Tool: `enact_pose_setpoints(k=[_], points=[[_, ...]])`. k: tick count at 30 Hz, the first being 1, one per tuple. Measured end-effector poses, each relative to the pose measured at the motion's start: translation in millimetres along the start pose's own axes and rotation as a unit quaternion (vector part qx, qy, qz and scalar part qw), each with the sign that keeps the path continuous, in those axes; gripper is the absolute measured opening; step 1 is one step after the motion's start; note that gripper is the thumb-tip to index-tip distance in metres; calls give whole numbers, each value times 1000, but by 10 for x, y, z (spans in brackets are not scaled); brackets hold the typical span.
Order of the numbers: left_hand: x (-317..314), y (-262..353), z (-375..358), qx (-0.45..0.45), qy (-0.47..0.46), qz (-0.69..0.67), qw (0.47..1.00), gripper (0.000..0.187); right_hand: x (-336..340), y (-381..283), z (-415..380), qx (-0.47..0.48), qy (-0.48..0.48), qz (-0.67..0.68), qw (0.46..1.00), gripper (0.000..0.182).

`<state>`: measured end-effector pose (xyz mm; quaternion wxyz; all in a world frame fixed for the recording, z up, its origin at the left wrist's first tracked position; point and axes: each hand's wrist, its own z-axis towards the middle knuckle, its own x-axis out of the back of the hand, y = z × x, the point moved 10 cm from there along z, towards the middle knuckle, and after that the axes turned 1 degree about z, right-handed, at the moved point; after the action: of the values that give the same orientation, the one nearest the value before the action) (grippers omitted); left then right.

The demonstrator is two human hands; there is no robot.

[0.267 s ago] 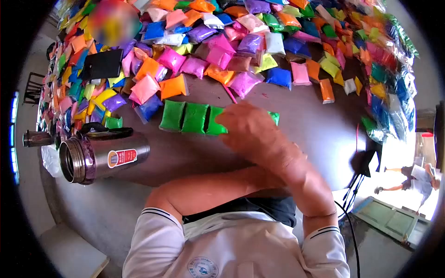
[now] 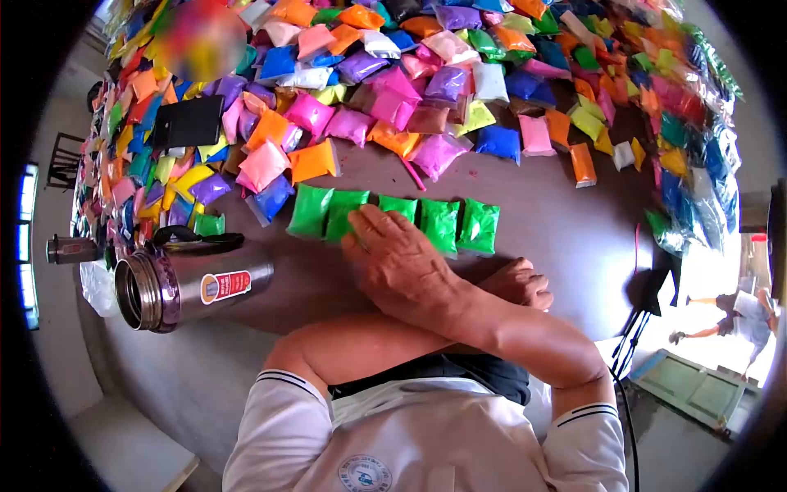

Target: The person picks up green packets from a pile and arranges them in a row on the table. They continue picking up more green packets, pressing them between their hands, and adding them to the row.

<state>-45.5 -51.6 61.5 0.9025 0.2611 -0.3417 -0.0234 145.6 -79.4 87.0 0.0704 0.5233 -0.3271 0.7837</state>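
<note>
Right hand [image 2: 402,262] crosses over the left forearm, lying flat and open with fingers spread. Fingertips rest on the second and third packets of the row of green packets [image 2: 393,220], gripping nothing. The row of five sits just beyond the hand on the brown table [image 2: 541,221]. Left hand [image 2: 518,285] is mostly hidden under the right arm; only curled knuckles show, so its grip is unreadable. Left of the hand: steel flask [image 2: 193,283] on its side. Beyond: heap of coloured packets [image 2: 426,66], far edges cut off.
</note>
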Motion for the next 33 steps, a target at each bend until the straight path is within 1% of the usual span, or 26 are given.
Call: enact_pose_setpoints(k=[1, 2, 3, 5, 6, 7, 9, 10, 11, 12, 13, 15, 16, 17, 18, 19, 20, 21, 22, 24, 27, 29, 31, 33], points=[[-22, -21, 6, 15, -13, -15, 1000, 19, 67, -80, -25, 41, 43, -22, 998, 26], [-32, 2, 3, 10, -13, -16, 1000, 19, 79, -65, -6, 40, 36, 11, 998, 27], [-53, 1, -6, 21, -20, 1, 1000, 19, 121, -58, -19, 38, 38, 8, 999, 27], [-100, 1, -1, 30, -28, 19, 999, 19, 203, 36, -53, -20, 33, -17, 999, 29], [-65, 17, 10, 27, 3, 31, 999, 21, 328, 50, -121, -31, 57, -29, 997, 30], [-25, 25, 9, 24, 33, 43, 998, 23, 466, 54, -209, -32, 58, -29, 997, 30], [-166, -80, -93, 26, 13, 32, 999, 22, 663, 225, -394, -103, 34, -52, 993, 22], [-174, -89, -85, 27, -3, 20, 999, 20, 673, 259, -436, -104, 35, -50, 993, 22], [-166, -60, -71, 27, -5, 18, 999, 20, 625, 309, -478, -108, 14, -40, 993, 21], [-138, -61, -71, 50, 2, 15, 999, 20, 558, 358, -520, -113, -6, -32, 993, 19], [-51, -47, -36, 73, 8, 12, 997, 19, 498, 355, -520, -98, 22, -55, 993, 19], [12, -43, 25, 74, -4, -15, 997, 19, 497, 281, -478, -87, 55, -65, 993, 20], [36, -31, 38, 68, 5, -21, 997, 20, 474, 250, -443, -74, 46, -67, 994, 24], [64, -24, 46, 60, 13, -27, 998, 20, 503, 250, -459, -77, 49, -70, 993, 24], [-38, -55, 13, 74, -47, -13, 996, 18, 499, 279, -487, -98, 26, -40, 994, 30], [-22, -57, 0, 70, -47, -15, 996, 18, 497, 315, -528, -119, 1, -10, 993, 38], [-80, 4, -20, 33, -87, 50, 994, 18, 627, 332, -588, -123, 4, 3, 992, 38], [-133, 64, -35, -4, -124, 114, 986, 19, 767, 370, -628, -136, 13, -21, 990, 25], [-138, 77, -32, -17, -128, 129, 983, 19, 890, 426, -691, -142, 25, -38, 989, 24], [-82, 80, -4, 15, -95, 80, 992, 19, 1013, 551, -805, -151, 35, -58, 986, 24], [-31, 57, 34, 56, -56, 30, 996, 19, 908, 754, -936, -184, 11, -60, 981, 25], [-1, 42, 45, 70, -43, 17, 996, 20, 840, 719, -898, -176, 22, -41, 983, 24], [16, 32, 56, 82, -33, 8, 996, 20, 810, 751, -861, -194, 5, -15, 981, 25], [29, 18, 61, 93, -26, 0, 995, 21, 837, 736, -812, -155, 15, 24, 987, 22]])
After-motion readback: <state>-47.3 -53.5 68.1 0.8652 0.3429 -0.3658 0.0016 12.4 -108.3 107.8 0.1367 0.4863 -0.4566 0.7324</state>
